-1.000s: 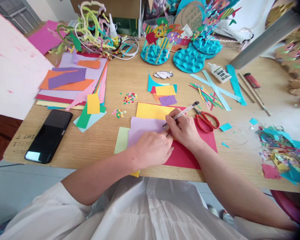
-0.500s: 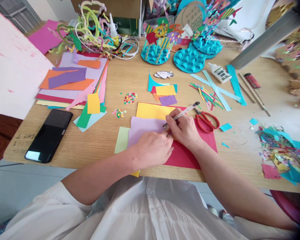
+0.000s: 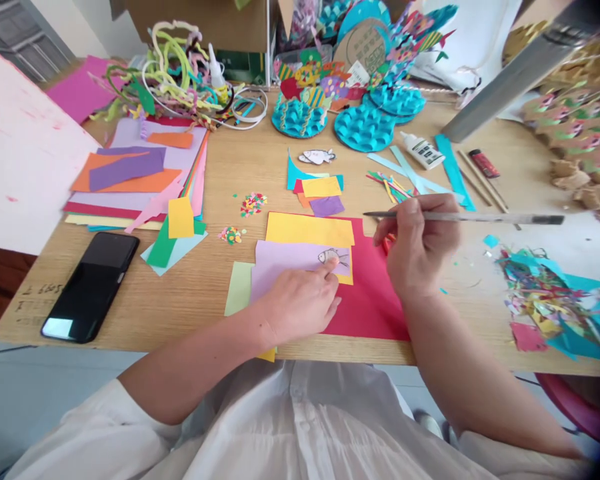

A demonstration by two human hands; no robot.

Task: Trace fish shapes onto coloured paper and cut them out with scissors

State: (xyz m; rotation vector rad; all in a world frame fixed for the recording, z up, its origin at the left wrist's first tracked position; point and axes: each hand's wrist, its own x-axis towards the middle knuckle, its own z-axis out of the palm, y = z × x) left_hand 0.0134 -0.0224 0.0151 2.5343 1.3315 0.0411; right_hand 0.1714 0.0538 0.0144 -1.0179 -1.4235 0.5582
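1. The right hand grips a pencil between thumb and fingers, raised above the counter, the dark tip aimed toward the left hand's side.
2. The left hand grasps nothing: it lies on lilac paper, its index finger extended onto a fish drawing, the other fingers partly curled.
3. Beneath the lilac paper and beyond the left hand is yellow paper; red paper lies under both, spreading between the 2 hands.
4. Red scissors show just beside the right hand, mostly hidden by it.
5. Farther out, beyond the left hand, are 2 small confetti piles and a white fish cutout.
6. A phone lies well to the left of the left hand.
7. Beyond the right hand is a glue bottle; to its right, a heap of scraps.
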